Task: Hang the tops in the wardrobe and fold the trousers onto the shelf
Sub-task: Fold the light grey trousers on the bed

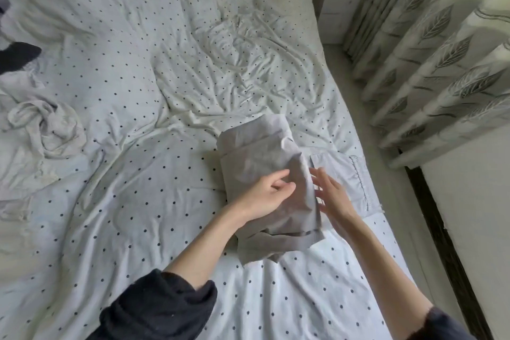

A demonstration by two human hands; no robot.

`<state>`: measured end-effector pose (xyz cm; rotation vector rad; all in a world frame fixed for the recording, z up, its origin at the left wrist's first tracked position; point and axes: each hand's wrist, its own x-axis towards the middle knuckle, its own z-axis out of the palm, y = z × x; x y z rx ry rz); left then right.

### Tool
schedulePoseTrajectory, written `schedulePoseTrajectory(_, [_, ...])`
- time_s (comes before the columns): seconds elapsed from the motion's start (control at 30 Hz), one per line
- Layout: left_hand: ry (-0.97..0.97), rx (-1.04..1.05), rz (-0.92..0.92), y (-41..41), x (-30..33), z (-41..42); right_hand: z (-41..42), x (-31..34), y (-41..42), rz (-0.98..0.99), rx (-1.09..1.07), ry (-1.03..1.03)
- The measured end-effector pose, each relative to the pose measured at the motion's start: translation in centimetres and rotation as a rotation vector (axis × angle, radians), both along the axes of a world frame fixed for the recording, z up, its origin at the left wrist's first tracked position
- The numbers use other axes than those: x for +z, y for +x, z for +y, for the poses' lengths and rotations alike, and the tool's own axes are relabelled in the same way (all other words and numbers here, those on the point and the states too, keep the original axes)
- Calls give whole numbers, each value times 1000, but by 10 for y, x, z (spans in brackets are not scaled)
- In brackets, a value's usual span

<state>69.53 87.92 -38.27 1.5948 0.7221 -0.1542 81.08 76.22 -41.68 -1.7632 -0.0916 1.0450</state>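
1. Folded grey trousers [265, 174] lying on the dotted bedsheet [138, 201], near the right edge of the bed, partly over a pale pillowcase [347, 176].
2. Left hand [269, 194] resting on top of the bundle, fingers curled and apparently pinching a ridge of the cloth near its right edge; grip partly hidden, so not certain.
3. Right hand [332, 194] just beside the bundle's right edge, fingers spread and straight, holding nothing; blurred, contact with the cloth impossible to tell.
4. Likely light, thin and soft: creased surface, limp lower layer [265, 248] spilling out at the near end.
5. No stiffness to rely on; liable to sag and unfold if lifted by one edge or one corner.
6. Best taken flat from beneath, one palm under each long side, or clamped between palm below and palm above.
7. Loose near flap probably worth tucking under first, before carrying to the shelf.
8. Crumpled pale garments [44, 130] lying well apart at the left.
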Motion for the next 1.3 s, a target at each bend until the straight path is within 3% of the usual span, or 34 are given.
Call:
schedulePoseTrajectory(0.07, [33, 66, 30, 7, -20, -7, -9, -9, 11, -214, 22, -115])
schedulePoseTrajectory(0.2, [204, 442, 205, -17, -65, 12, -19, -33, 5, -861, 340, -435])
schedulePoseTrajectory(0.3, [38, 514, 329, -31, -93, 20, -21, -52, -9, -969, 506, -508])
schedulePoseTrajectory(0.47, [-210, 619, 326, -12, -114, 20, -12, -72, -6, -871, 644, -535])
schedulePoseTrajectory(0.57, [-214, 711, 275, -9, -108, 24, -10, -73, -1, -780, 661, -483])
schedulePoseTrajectory(0.83, [121, 553, 193, -49, -27, 69, 19, -47, -43, -611, 628, -148])
schedulePoseTrajectory(1.03, [590, 516, 336, -73, 31, 118, 80, -30, -86, -138, 644, 89])
schedulePoseTrajectory(1.13, [686, 442, 359, -56, 41, 106, 68, -28, -84, 15, 419, 157])
schedulePoseTrajectory(1.3, [453, 123, 138, 4, 29, 40, 3, -24, -35, 180, -40, 212])
